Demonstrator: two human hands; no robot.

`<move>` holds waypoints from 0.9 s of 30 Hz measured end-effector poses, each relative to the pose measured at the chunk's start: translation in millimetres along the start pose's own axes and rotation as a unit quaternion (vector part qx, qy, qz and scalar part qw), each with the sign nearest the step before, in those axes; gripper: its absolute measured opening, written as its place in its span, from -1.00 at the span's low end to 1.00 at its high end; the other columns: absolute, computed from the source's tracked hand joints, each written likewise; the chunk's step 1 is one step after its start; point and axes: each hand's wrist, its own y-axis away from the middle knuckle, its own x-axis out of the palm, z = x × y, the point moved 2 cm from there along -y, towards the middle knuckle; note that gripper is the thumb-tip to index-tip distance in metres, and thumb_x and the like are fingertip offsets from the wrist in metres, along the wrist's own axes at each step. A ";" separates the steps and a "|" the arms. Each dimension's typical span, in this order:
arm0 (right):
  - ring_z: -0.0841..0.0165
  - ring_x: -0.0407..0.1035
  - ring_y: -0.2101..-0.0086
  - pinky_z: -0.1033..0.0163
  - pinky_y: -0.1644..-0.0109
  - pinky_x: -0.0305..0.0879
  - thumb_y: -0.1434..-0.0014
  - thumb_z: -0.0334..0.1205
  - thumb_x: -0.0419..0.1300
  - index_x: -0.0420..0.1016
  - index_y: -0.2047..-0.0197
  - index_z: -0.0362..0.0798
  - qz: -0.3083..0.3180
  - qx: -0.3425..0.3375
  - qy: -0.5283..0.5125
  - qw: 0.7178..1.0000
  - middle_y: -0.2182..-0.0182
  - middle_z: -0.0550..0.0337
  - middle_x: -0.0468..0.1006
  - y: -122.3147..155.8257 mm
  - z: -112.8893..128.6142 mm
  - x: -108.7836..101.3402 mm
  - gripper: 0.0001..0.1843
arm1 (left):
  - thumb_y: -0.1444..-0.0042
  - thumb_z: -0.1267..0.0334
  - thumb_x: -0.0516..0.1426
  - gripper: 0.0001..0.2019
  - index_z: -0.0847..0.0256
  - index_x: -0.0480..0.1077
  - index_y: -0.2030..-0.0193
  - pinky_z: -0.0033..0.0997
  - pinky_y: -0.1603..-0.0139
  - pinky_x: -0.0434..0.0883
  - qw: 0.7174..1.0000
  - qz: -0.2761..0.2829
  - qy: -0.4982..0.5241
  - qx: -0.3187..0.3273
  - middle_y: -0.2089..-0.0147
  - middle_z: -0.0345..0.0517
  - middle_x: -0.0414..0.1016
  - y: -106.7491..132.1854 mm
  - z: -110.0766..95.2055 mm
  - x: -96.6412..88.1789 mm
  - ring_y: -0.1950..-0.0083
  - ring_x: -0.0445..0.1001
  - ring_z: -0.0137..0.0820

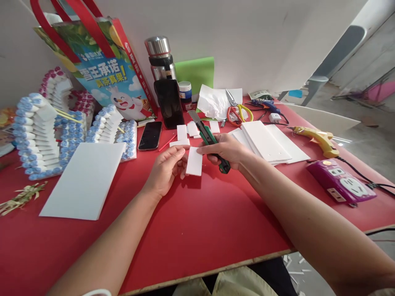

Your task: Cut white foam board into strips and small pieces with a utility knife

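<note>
A small white rectangular piece of board [194,161] is held up just above the red table, between my two hands. My left hand [165,168] has its fingers curled at the left edge of the piece, with thumb and forefinger near its top corner. My right hand [226,150] is wrapped round a green and black utility knife [210,137], and its thumb presses on the upper right corner of the piece. The knife's blade is out and points up and away to the left. More small white pieces [182,132] lie just beyond my hands.
At left lie a large white board [83,181] and blue-and-white folded models [40,135]. A phone [150,135], another upright phone [169,102], a flask [159,53] and scissors [236,109] stand or lie behind. White sheets [262,139], a glue gun [317,137] and a purple socket block [341,181] are right.
</note>
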 end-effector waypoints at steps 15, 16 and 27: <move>0.53 0.12 0.69 0.40 0.64 0.03 0.01 -0.15 0.45 0.50 0.32 -0.11 0.086 -0.079 0.054 0.992 0.71 0.37 0.31 3.2 3.1 -4.5 -0.72 | -0.17 0.03 0.24 -0.59 0.18 0.44 -0.09 -0.46 0.47 0.34 0.997 0.027 -0.052 0.041 0.39 -0.19 0.47 9.0 -2.7 9.9 0.46 0.43 -0.43; 0.53 0.13 0.69 0.40 0.64 0.04 0.01 -0.16 0.44 0.50 0.32 -0.12 0.081 -0.081 0.062 0.991 0.71 0.37 0.32 3.8 4.0 -3.6 -0.72 | -0.13 0.05 0.28 -0.58 0.18 0.44 -0.08 -0.45 0.39 0.38 0.996 0.019 -0.079 0.044 0.37 -0.19 0.49 8.9 -2.3 10.2 0.42 0.45 -0.42; 0.56 0.18 0.71 0.38 0.73 0.02 -0.05 0.05 0.42 0.48 0.33 -0.10 0.024 -0.049 -0.012 0.998 0.36 0.03 0.66 5.1 5.3 1.2 -0.62 | -0.04 0.17 0.36 -0.67 0.14 0.49 0.05 -0.39 0.20 0.50 0.998 -0.017 0.052 -0.023 0.14 -0.12 0.61 -0.6 4.1 -0.7 0.20 0.57 -0.35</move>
